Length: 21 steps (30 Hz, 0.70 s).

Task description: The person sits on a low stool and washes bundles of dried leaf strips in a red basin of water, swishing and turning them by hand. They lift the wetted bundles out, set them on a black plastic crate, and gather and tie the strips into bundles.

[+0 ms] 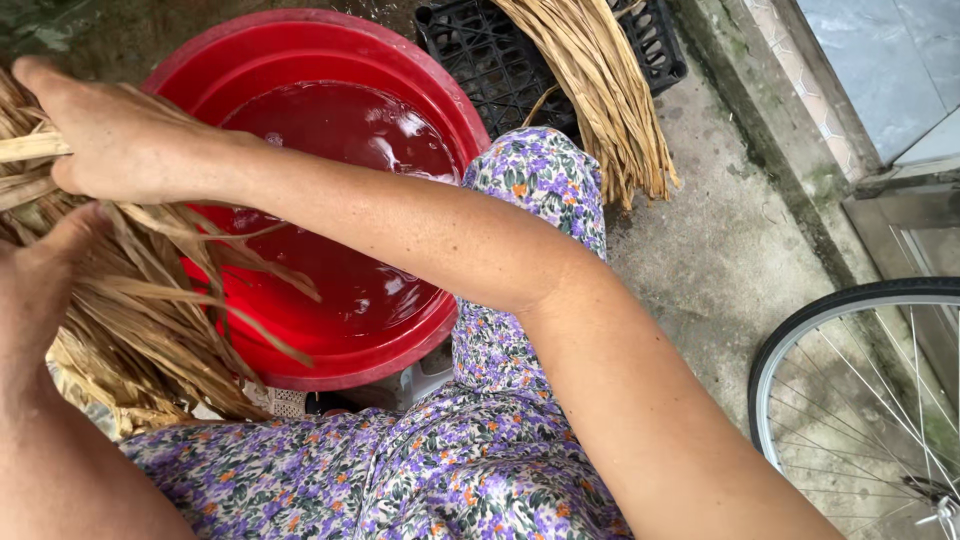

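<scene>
Floral garment [450,470]: purple-flowered cloth over the person's lap and raised knee, nearest the camera, filling the lower frame.
Right hand [120,140]: arm crosses the frame from lower right to upper left; fingers closed around the thick stem end of the dried leaf bundle [130,320], knuckles upward.
Left hand [35,280]: at the left edge, partly cut off; thumb pressed against the bundle just below the right hand. Whether its remaining fingers are curled or spread cannot be told.
Bundle position: held at the far left, above and beside the basin's left rim; loose strands hang over the rim.
Long axis: runs roughly from the grip at upper left down toward lower left, the free ends fanning out.
Nearer hand: both touch the bundle; the right holds the stems, the left steadies lower.
Red basin [420,330]: round, holding water, on the ground before the knees.
Second leaf bundle [600,90]: lying on a black crate [480,60], well apart from both hands.
Bicycle wheel [850,390]: lower right, on concrete floor [720,250].
</scene>
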{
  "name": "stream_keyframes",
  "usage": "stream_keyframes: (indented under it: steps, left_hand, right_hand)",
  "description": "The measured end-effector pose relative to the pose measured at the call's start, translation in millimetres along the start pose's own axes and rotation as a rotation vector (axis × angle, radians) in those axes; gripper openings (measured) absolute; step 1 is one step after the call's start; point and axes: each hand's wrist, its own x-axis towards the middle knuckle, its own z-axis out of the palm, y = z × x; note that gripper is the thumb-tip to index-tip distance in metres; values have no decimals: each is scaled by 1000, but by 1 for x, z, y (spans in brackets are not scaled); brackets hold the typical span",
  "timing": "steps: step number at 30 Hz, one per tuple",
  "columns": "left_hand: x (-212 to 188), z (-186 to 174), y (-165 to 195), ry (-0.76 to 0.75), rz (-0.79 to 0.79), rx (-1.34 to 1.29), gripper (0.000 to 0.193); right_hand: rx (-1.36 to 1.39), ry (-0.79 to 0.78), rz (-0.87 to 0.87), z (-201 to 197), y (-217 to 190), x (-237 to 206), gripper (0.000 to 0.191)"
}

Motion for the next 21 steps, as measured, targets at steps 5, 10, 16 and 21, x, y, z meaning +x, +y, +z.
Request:
stream_keyframes:
  steps: [5, 10, 16, 21]
  left_hand:
    - [4, 6, 26, 65, 305, -125, 47]
    - [3, 13, 44, 112, 116, -128, 41]
    - [7, 1, 54, -19, -93, -192, 37]
    - [8, 0, 44, -73, -28, -327, 37]
  right_hand:
    - [-49, -166, 60, -10, 3, -6, 80]
    - [-150, 4, -184, -22, 12, -6, 83]
    - [-285, -2, -33, -13, 3, -5, 39]
    - [-341, 11, -160, -12, -4, -10, 38]
